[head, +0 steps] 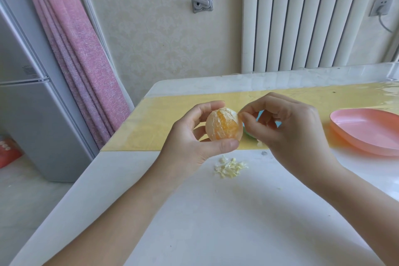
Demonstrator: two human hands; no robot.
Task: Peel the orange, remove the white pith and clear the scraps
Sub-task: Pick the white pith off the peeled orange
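Two bare hands work an orange (223,124) above a white table (194,211). The left hand (194,136) grips the fruit, thumb beneath and fingers curled over the top. It holds the orange clear of the tabletop and turned so that its upper right side meets the right hand (287,127).

That hand's thumb and forefinger are pinched together at the orange's upper right edge, apparently on a shred of pith (212,128). The shred itself is too small to make out.

The rind is off. A strip of bare orange flesh shows down the middle of the fruit, while pale pith covers the flanks, so the picking looks roughly half done.

A small heap of scraps (230,165) lies on the table just below the hands. It sits where shreds would fall if dropped straight from the fruit, which would keep the mess in one spot for clearing later.

A pink dish (367,131) sits to the right, well apart from the heap but within reach. It is a likely home for the cleaned fruit or the waste. Something green and blue (247,133) shows behind the right hand, mostly hidden; what it is cannot be told. A yellow mat (164,123) runs across the far half of the table, under the raised fruit.
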